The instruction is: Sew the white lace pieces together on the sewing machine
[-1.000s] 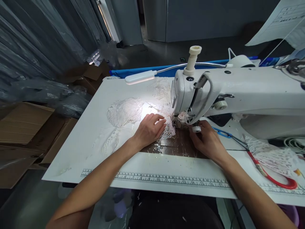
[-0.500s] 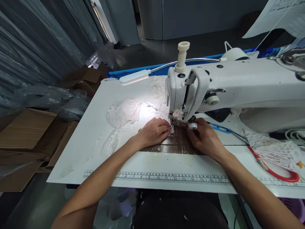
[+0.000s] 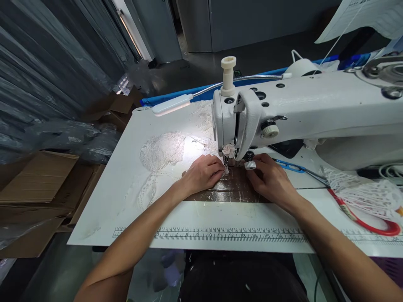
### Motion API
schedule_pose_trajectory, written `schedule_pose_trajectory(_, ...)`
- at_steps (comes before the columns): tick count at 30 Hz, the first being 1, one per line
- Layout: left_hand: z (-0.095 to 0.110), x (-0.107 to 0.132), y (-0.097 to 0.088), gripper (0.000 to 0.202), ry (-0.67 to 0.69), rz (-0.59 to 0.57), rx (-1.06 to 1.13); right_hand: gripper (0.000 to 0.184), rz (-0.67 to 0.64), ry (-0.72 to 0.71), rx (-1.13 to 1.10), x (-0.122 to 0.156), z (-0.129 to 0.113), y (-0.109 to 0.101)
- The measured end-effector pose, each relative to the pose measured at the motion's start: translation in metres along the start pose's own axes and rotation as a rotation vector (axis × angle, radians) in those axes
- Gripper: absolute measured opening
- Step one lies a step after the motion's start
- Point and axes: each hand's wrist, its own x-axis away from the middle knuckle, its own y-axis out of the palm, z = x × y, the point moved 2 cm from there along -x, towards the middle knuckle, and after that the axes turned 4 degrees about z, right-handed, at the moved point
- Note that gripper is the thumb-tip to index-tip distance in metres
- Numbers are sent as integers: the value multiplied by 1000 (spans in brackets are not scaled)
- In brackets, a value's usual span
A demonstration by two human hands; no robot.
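Observation:
A white sewing machine stands over the table, a small pale fabric rosette near its needle. My left hand lies left of the needle, fingers bent together, fingertips closed on a small piece of white lace at the presser foot. To the right of the needle, my right hand has its fingers curled inward; the tips are partly hidden behind a white knob, so what they grip cannot be made out. Beneath both hands is a brown, shiny plate dotted with thread bits.
White lace pieces lie on the table left of the machine under a lamp. On the right are blue-handled tweezers, red-handled scissors and more lace. A printed ruler runs along the front edge. Cardboard boxes stand left.
The head view has shifted slightly, so the machine appears a little further left. Both hands stay at nearly the same spots beside the needle.

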Motion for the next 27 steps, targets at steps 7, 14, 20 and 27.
schedule_pose_trajectory(7, 2, -2, -4, 17, -60, 106, 3, 27, 24, 33, -13, -2, 1, -5)
schedule_pose_trajectory(14, 4, -2, 0, 17, 0, 53, -62, 27, 18, 29, -1, -2, 2, -2)
schedule_pose_trajectory(20, 6, 0, 3, 16, 84, 49, -158, 28, 19, 57, 42, -7, 11, -13)
schedule_pose_trajectory(27, 8, 3, 5, 14, 167, 46, -274, 27, -228, -131, -40, -15, -2, -12)
